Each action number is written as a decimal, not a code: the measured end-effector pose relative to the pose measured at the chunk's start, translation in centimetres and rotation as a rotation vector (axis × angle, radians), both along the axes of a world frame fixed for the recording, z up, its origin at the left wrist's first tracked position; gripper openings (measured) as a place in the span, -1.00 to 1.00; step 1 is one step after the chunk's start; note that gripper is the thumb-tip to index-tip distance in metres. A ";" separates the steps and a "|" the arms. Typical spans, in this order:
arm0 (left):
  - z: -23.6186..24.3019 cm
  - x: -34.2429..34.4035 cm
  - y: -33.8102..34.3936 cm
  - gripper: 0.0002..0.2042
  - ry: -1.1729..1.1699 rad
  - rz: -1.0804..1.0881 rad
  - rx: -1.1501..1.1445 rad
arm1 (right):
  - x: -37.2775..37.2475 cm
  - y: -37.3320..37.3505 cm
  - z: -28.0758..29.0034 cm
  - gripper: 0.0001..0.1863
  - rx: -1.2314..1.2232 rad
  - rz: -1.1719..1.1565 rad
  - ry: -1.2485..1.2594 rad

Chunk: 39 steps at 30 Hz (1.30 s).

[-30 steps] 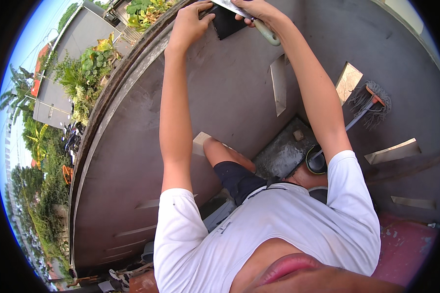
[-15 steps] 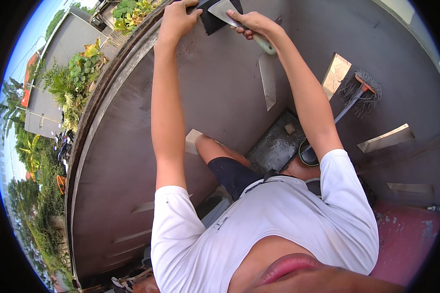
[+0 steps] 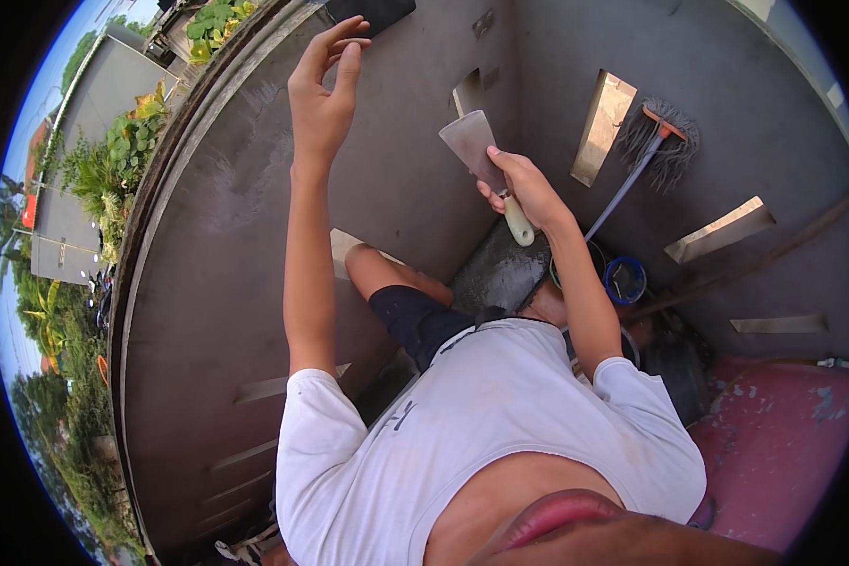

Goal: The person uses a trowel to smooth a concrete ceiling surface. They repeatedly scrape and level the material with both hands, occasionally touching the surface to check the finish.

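Observation:
My right hand (image 3: 530, 189) is closed around a putty knife (image 3: 474, 146) with a wide metal blade and a pale handle, its blade tilted up toward the far left. My left hand (image 3: 323, 99) is raised beside the grey wall (image 3: 226, 255), its fingers spread and slightly bent, with nothing in it. Just beyond its fingertips, at the top edge of the picture, a black flat piece (image 3: 379, 14) sits at the wall's upper edge, partly cut off by the frame.
A mop (image 3: 656, 141) leans head-up against the right wall, which has slanted slots. Near my legs are a dark wet slab (image 3: 502, 274) and a blue-rimmed container (image 3: 624, 280). A worn red surface (image 3: 774, 443) lies at lower right. Plants (image 3: 132, 141) grow beyond the wall.
My right hand has drawn the putty knife down and away from the black piece. My left hand has come off that piece and lowered slightly. The view has shifted a little.

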<state>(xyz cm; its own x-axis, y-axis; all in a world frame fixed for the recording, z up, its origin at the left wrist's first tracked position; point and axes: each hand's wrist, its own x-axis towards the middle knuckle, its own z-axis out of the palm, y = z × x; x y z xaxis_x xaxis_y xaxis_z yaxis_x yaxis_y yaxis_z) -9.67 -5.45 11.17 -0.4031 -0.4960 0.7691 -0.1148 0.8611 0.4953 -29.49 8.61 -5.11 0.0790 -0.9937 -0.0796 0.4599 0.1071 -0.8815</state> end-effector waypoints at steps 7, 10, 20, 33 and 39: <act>-9.5 2.0 13.1 -0.56 0.022 -0.160 0.764 | 5.0 6.3 2.3 -0.58 0.021 0.097 -0.004; -13.3 3.8 13.8 -0.56 0.117 -0.227 0.925 | 7.0 7.4 2.2 -0.56 0.043 0.170 -0.025; -16.2 9.8 14.4 -0.65 0.412 0.243 0.652 | 13.2 7.2 -1.4 -0.45 0.020 0.505 -0.116; -19.2 11.3 14.0 -0.35 0.310 0.358 0.491 | 15.9 4.4 -1.8 -0.54 0.077 0.294 0.193; -18.9 12.8 11.0 -0.31 0.424 0.141 0.431 | 17.9 3.4 -1.8 -0.55 -0.077 0.102 0.325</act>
